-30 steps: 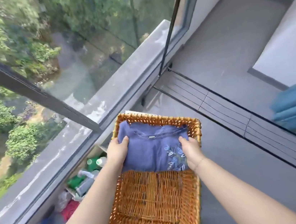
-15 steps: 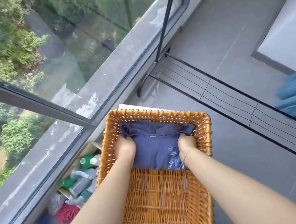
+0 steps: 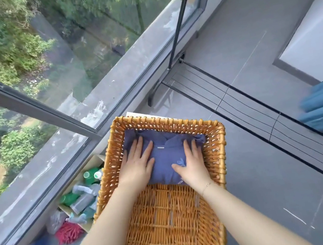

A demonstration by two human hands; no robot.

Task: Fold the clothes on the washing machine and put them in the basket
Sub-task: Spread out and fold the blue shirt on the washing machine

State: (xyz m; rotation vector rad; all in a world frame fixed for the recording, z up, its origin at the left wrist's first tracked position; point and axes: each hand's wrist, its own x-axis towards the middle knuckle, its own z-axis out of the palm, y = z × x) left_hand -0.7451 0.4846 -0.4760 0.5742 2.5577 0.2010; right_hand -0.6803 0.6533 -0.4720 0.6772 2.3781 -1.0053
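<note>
Folded blue garment [image 3: 165,152] lay at the far end of the wicker basket [image 3: 217,135], left hand [image 3: 136,163] and right hand [image 3: 192,164] pressing flat on it, fingers straight and spread; best pressed evenly so the folds held before releasing.

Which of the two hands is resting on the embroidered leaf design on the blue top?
The right hand: it lies flat over the pale leaf embroidery on the folded blue top in the wicker basket. The left hand presses plain fabric.
</note>
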